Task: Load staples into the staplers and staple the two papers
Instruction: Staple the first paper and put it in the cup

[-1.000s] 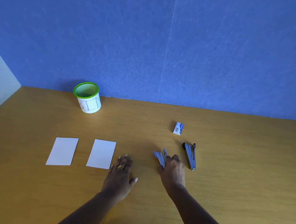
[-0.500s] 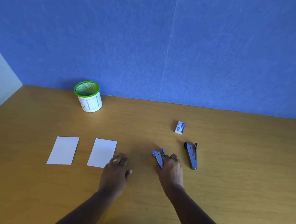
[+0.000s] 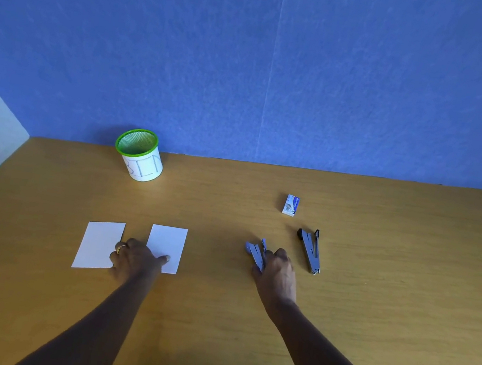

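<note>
Fingers of our right grip (image 3: 278,270) curl round the near stapler (image 3: 255,254) on the table (image 3: 386,313): stiff, weighty metal, best held along its body. Our left grip (image 3: 136,258) rests spread, thumb on the right paper (image 3: 169,240), fingertips seemingly on the left paper (image 3: 97,245); both thin, limp, quick to slide.

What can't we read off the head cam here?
Head view:
- Staples loaded: blue stapler half under the right hand; grey stapler too small.
- Right hand's grip: its back hides the fingers.
- Print on the staple box: too small.
- Floor of the green cup: hidden by its wall.
- Inner corners of left paper and right paper: under the left hand.
</note>
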